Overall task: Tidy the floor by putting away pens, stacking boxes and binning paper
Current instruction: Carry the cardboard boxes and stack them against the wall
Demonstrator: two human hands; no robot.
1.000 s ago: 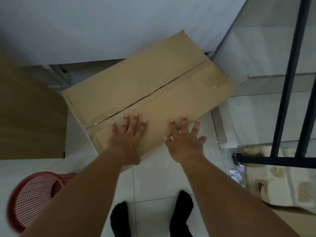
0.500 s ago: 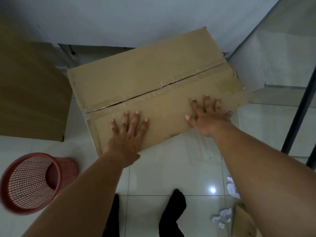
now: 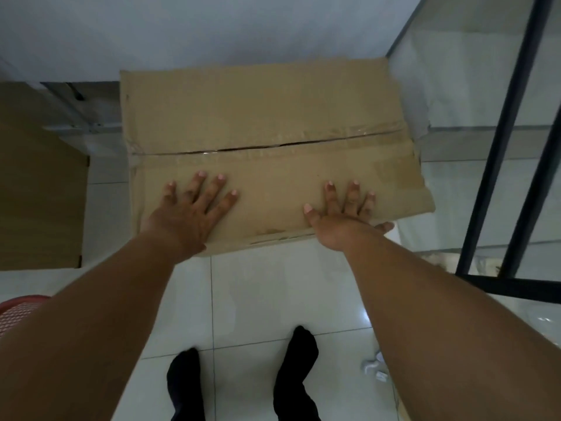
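Left hand [image 3: 185, 217] and right hand [image 3: 340, 226] lie flat, fingers spread, on the near flap of the cardboard box [image 3: 258, 117]. Crumpled paper scraps [image 3: 375, 366] lie on the tiled floor [image 3: 258, 299] beside the right forearm. Farther off, the taped box sits close by the white wall [image 3: 243, 31]

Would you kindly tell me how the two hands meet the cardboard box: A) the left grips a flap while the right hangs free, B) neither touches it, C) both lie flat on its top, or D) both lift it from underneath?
C: the left hand and the right hand rest flat, fingers straight, on the near flap of the cardboard box.
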